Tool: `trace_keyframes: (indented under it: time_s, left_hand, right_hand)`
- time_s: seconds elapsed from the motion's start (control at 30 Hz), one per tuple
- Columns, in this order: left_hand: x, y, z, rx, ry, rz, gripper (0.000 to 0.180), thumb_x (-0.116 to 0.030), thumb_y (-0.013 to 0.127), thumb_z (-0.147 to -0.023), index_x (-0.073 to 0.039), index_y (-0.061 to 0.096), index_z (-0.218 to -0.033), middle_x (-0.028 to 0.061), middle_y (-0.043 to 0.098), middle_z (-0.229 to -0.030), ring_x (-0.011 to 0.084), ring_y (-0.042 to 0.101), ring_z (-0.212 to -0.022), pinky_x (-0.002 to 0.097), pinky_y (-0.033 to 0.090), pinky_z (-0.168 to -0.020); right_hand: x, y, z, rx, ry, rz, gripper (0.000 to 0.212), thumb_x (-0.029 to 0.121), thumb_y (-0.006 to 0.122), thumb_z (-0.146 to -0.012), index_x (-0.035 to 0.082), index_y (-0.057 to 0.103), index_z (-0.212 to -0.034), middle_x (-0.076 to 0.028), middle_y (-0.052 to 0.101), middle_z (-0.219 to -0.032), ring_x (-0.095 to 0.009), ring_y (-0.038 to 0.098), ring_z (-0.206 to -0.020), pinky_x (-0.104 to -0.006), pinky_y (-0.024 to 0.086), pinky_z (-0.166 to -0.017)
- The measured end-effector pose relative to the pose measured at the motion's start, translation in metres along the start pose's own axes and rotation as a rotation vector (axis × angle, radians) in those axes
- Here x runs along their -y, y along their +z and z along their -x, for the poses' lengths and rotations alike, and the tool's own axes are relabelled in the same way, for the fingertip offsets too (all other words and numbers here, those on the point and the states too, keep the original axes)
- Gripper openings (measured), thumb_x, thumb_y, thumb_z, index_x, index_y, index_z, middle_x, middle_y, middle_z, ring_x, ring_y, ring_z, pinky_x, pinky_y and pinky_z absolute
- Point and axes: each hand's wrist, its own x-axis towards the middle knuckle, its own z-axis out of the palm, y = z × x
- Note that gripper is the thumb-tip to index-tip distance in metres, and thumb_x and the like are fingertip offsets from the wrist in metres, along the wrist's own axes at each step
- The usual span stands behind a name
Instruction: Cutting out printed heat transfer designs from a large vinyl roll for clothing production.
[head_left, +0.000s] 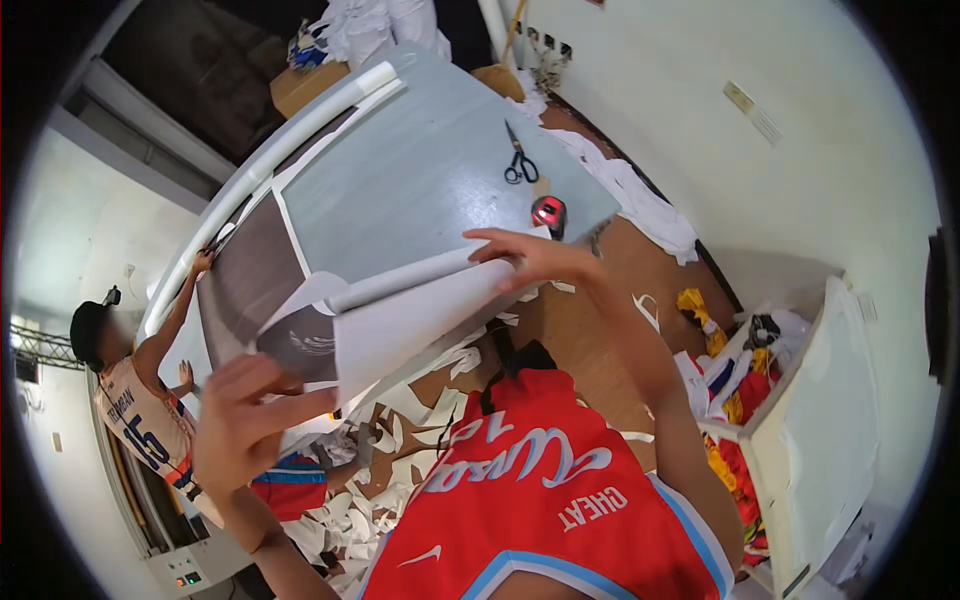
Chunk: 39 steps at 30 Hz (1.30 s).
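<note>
Head view: right hand (540, 262) at smooth, tubular white roll (405, 281).

Right hand (545, 262) at the white sheet (415, 335)!

Look at that: fingers and thumb parted at the right end of the sheet's rolled edge! The left hand (245, 415), a blur, is up by the other side, its grip hard to read. Scissors (520, 170) and a red-and-black tape measure (548, 213) lie on the grey-blue counter (410, 170). Over left, a co-worker (135, 405) in a cap reaches toward the long white roll (350, 95)!
</note>
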Motion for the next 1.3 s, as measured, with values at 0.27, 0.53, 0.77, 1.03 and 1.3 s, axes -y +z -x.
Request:
trace_keyframes:
  time_s: [0.27,0.53,0.77,1.03,1.3]
  left_hand:
    - [-0.052,-0.028,0.103,-0.059,-0.006,-0.034,0.024,-0.002,0.062,-0.062,-0.005,0.065,-0.086,0.0070,0.056,-0.070,0.0238,0.054,-0.066,0.0341,0.040,-0.061]
    - [-0.034,0.085,0.169,0.273,-0.516,0.557,0.080,-0.069,0.056,-0.078,0.004,0.057,-0.110,0.0129,0.059,-0.102,0.0198,0.055,-0.095,0.0330,0.043,-0.083]
    - [-0.165,0.158,0.049,0.365,-0.333,0.852,0.022,-0.018,0.072,-0.079,0.001,0.063,-0.072,-0.0059,0.051,-0.061,0.0036,0.043,-0.059,0.0233,0.033,-0.052]
    - [-0.280,0.146,-0.050,0.064,0.117,0.446,0.031,-0.029,0.070,-0.084,-0.002,0.061,-0.094,0.0042,0.057,-0.091,0.0131,0.051,-0.084,0.0300,0.040,-0.076]
    - [-0.314,0.013,-0.130,-0.072,0.209,-0.077,0.041,-0.039,0.065,-0.088,-0.005,0.055,-0.109,0.0020,0.056,-0.100,0.0121,0.048,-0.093,0.0296,0.036,-0.086]
  right_hand:
    - [-0.032,0.088,0.088,0.477,0.154,-0.179,0.053,0.017,0.076,-0.077,0.001,0.048,-0.118,-0.005,0.058,-0.107,-0.011,0.053,-0.098,-0.0272,0.045,-0.085]
    - [0.017,0.160,0.289,-0.046,0.180,-0.218,0.043,0.006,0.074,-0.076,0.003,0.048,-0.110,-0.003,0.057,-0.098,-0.011,0.056,-0.093,-0.0262,0.045,-0.085]
    - [0.111,0.192,0.469,-0.518,0.234,-0.055,0.048,0.000,0.074,-0.072,0.004,0.046,-0.110,-0.007,0.061,-0.093,-0.017,0.059,-0.091,-0.0306,0.044,-0.083]
    - [0.121,0.220,0.684,-0.724,0.487,0.429,0.026,0.023,0.074,-0.075,0.008,0.063,-0.093,-0.007,0.065,-0.086,-0.029,0.062,-0.082,-0.0347,0.048,-0.071]
    - [0.007,0.232,0.767,-0.933,0.443,0.387,0.027,0.023,0.075,-0.070,0.009,0.068,-0.091,-0.011,0.065,-0.088,-0.030,0.060,-0.090,-0.0393,0.047,-0.078]
